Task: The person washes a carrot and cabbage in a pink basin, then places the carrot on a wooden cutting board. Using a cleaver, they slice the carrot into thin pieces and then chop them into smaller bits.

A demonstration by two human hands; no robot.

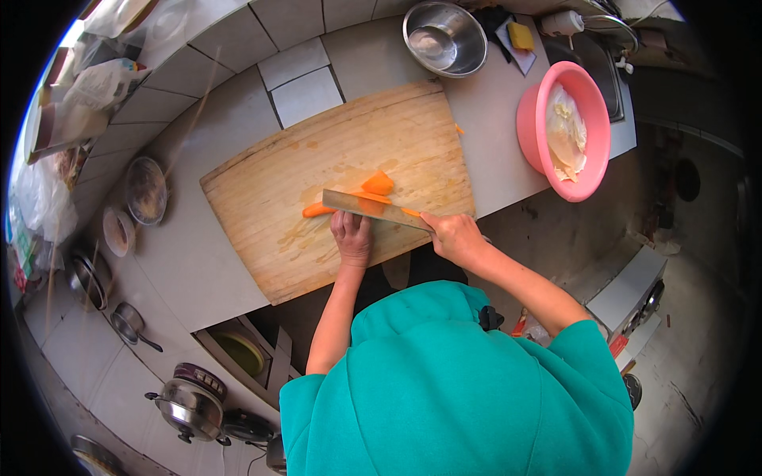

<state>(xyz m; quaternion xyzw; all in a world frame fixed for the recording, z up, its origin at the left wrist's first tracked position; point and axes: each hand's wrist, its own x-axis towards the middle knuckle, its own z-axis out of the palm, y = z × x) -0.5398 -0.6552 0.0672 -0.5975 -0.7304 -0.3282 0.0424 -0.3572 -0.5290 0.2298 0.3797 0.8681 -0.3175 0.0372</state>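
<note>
On the wooden cutting board (286,154) lie pieces of carrot. My right hand (458,238) is closed around the handle end of a cleaver (381,214), whose wide blade points left across the board. A carrot piece (317,209) shows at the blade's left end, and orange slices (372,196) lie along its far side. Beyond them rests a thicker carrot chunk (378,182). My left hand (352,235) is at the near side of the blade, its fingers bent down; the blade partly hides what the fingertips touch.
A pink plastic basin (542,128) with pale leaves stands right of the board, near the sink (586,65). A steel bowl (411,35) stands behind the board. Covered bowls (146,190) and a small saucepan (127,321) are at the left. The counter's near edge runs below the board.
</note>
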